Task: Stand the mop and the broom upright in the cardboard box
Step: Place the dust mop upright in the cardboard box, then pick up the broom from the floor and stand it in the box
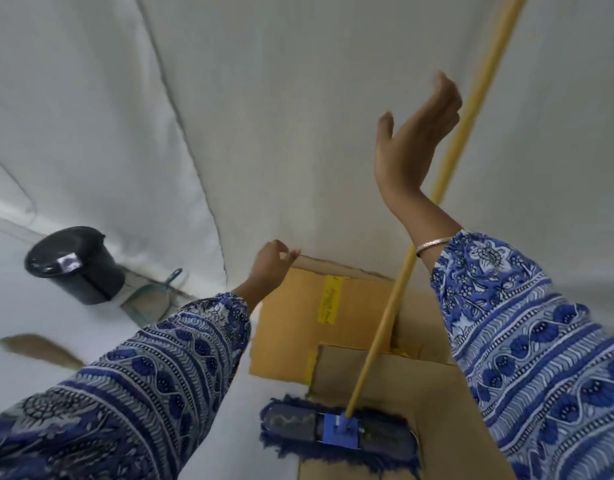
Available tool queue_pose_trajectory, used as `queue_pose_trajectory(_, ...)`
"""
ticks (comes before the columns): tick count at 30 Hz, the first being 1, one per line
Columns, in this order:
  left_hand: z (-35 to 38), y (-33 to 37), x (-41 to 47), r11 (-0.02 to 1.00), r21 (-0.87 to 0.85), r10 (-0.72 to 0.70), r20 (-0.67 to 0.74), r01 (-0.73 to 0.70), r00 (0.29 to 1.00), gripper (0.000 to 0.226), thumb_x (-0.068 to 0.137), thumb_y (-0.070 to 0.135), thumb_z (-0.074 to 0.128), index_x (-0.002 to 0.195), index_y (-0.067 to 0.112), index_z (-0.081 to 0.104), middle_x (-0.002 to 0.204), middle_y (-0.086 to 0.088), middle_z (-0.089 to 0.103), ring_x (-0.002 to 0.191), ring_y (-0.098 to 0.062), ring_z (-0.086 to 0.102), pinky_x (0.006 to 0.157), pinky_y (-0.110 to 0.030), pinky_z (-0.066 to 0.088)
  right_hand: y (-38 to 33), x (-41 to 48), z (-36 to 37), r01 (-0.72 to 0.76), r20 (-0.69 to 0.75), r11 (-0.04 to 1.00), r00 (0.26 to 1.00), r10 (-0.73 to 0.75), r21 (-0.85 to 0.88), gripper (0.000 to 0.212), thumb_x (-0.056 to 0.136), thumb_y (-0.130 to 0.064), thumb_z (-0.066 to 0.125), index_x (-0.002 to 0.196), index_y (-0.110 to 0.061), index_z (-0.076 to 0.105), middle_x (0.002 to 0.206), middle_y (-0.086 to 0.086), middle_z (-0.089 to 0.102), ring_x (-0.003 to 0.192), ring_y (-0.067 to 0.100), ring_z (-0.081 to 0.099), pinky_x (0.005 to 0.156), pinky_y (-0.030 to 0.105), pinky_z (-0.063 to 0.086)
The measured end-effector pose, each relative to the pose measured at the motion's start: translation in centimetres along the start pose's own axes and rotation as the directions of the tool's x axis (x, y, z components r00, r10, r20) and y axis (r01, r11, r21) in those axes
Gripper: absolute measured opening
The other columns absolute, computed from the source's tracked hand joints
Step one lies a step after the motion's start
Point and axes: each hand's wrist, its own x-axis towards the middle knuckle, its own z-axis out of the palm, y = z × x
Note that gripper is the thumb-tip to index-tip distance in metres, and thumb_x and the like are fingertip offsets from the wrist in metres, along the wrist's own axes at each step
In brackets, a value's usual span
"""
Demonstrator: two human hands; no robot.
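Cardboard box [333,306] at 6 o'clock against the white wall; open white floor at 9 o'clock. Mop [340,427] head lies across the box's near flap, yellow handle slanting toward 1 o'clock. Broom [39,351] on floor at 8 o'clock, well apart. Right hand [412,143] raised, fingers spread, beside the handle, gripping nothing. Left hand [271,265] fingers loosely curled at the box's far edge; contact unclear.
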Motion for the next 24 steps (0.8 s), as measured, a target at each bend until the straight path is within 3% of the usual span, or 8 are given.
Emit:
queue_pose_trajectory(5,-14.7,-10.7,-1.5,0.996,0.086,0.027,-0.094,-0.019,0.995,0.032,0.09,0.029,0.056,0.102,0.0,0.063,0.116,-0.021,0.06,0.106,-0.034,0.059,0.091,-0.039,0.047,-9.2,-8.6,7.2,0.088,0.227,0.996,0.97,-0.082,-0.017,0.057,0.078,-0.008,0.05,0.131,0.005,0.037,0.139,0.023,0.037,0.123,0.038,0.04,0.089,0.024,0.031)
queue_pose_trajectory(11,-30.6,-25.1,-2.2,0.972,0.226,-0.024,-0.142,0.056,0.99,0.026,0.09,0.023,0.055,0.1,0.0,0.063,0.112,-0.021,0.059,0.101,-0.034,0.058,0.087,-0.037,0.045,-18.0,-20.6,17.8,-0.017,0.444,0.998,0.895,0.044,-0.064,0.053,0.082,-0.006,0.05,0.132,0.003,0.036,0.139,0.022,0.036,0.128,0.036,0.036,0.091,0.035,0.035)
queue_pose_trajectory(18,-36.6,-37.6,2.6,0.944,0.316,-0.084,-0.056,0.097,0.995,0.022,0.091,0.018,0.051,0.097,-0.001,0.062,0.108,-0.018,0.06,0.099,-0.035,0.059,0.081,-0.039,0.047,-18.0,-30.6,28.5,-0.178,0.549,0.96,0.791,0.27,-0.215,0.048,0.086,-0.008,0.051,0.13,0.0,0.034,0.137,0.022,0.036,0.123,0.039,0.042,0.077,0.04,0.044)
queue_pose_trajectory(21,-36.8,-43.7,5.9,0.924,0.37,-0.085,-0.047,0.097,0.995,0.019,0.091,0.013,0.052,0.103,0.0,0.059,0.112,-0.017,0.059,0.098,-0.034,0.059,0.081,-0.041,0.048,-14.9,-36.7,34.1,-0.272,0.587,0.906,0.693,0.418,-0.324,0.047,0.087,-0.007,0.051,0.129,0.001,0.032,0.137,0.023,0.035,0.12,0.042,0.045,0.079,0.041,0.044)
queue_pose_trajectory(24,-36.2,-50.9,9.2,0.898,0.427,-0.132,0.024,0.109,0.991,0.024,0.09,0.016,0.054,0.111,0.004,0.056,0.117,-0.013,0.058,0.105,-0.031,0.057,0.087,-0.042,0.047,-11.8,-43.3,38.8,-0.45,0.582,0.798,0.547,0.602,-0.402,0.047,0.088,-0.006,0.05,0.131,0.002,0.032,0.139,0.025,0.034,0.117,0.044,0.047,0.088,0.041,0.044)
